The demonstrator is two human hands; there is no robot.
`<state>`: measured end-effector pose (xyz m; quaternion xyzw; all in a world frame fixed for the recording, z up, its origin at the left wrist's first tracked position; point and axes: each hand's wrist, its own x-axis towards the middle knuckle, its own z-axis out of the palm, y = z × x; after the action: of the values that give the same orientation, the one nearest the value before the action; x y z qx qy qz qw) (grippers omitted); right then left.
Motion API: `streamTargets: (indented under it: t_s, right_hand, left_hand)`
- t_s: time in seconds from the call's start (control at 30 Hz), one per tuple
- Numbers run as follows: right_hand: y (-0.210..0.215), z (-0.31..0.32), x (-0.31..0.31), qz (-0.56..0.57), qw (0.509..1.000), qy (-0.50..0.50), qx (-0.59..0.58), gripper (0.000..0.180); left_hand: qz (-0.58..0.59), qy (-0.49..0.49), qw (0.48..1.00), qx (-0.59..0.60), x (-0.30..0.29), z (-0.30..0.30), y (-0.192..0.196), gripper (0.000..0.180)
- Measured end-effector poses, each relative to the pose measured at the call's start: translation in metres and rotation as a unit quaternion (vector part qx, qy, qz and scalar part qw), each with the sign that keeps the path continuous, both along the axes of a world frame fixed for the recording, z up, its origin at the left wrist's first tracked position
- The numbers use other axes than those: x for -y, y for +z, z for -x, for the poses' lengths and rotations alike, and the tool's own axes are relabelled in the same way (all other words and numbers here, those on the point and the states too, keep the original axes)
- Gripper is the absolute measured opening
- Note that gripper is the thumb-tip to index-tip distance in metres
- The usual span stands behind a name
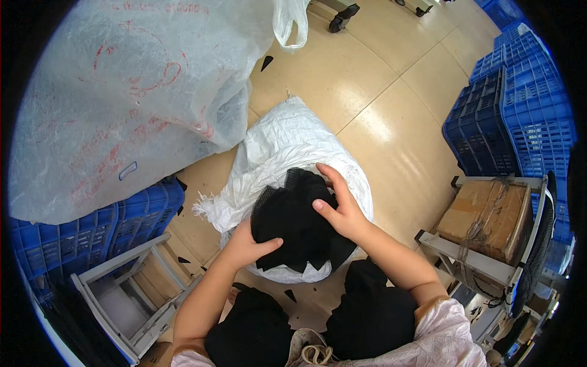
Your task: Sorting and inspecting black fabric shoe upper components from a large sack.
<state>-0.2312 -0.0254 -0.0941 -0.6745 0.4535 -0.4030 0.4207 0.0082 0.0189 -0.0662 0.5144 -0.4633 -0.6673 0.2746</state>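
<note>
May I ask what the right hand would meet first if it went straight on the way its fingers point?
Most likely the black fabric, which the right hand seems to be touching; beyond that, the white sack, though depth is unclear.

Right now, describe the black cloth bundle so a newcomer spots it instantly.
Start at the white sack on the tan tiled floor, mid-view. Over it, the black cloth bundle sits between the left hand and right hand. Unlike the black-clothed knees below, it has jagged edges and some mesh.
</note>
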Motion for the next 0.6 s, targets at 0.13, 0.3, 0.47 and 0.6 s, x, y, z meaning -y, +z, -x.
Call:
streamTargets:
  t_s: [0.13, 0.3, 0.47, 0.6]
  right_hand:
    - [-0.001, 0.006, 0.001, -0.168, 0.970, 0.127, 0.125, 0.072]
    - [0.010, 0.006, 0.001, -0.144, 0.971, 0.182, 0.051, 0.075]
    - [0.018, 0.000, -0.003, -0.178, 0.971, 0.142, 0.069, 0.061]
    - [0.026, -0.011, -0.004, -0.240, 0.970, 0.025, 0.042, 0.052]
  left_hand:
    - [0.007, -0.043, 0.998, 0.041, -0.008, -0.009, -0.009, 0.054]
    - [-0.004, -0.093, 0.996, 0.017, 0.002, -0.010, 0.004, 0.058]
    - [-0.041, -0.107, 0.993, -0.018, 0.001, -0.014, 0.002, 0.061]
    - [-0.060, 0.022, 0.995, -0.076, -0.002, -0.002, -0.002, 0.062]
